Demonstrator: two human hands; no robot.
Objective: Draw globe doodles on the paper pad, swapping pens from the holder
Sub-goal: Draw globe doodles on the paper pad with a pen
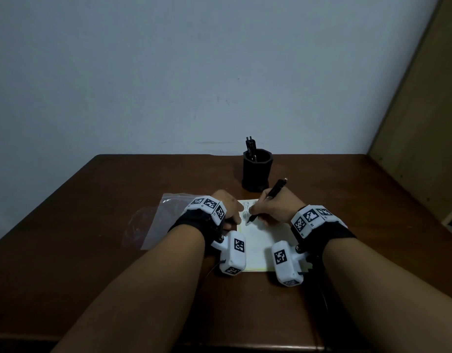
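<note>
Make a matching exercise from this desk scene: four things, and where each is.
Things:
1. black pen
2. pen holder
3. plastic bag
4. left hand

Places:
A. flat on the table, left of the pad
B. gripped in the right hand, tip on the paper pad
C. pressing the pad's left edge
D. upright behind the pad

Pairs: 1-B, 2-D, 3-A, 4-C

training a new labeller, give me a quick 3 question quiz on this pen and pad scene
1. True or false: the right hand holds a pen with its tip on the paper pad.
2. Where does the pen holder stand? A) beyond the pad B) left of the plastic bag C) on the pad
3. What does the left hand do?

Key: 1 true; 2 A; 3 rests on the pad's left edge, steadying it.
</note>
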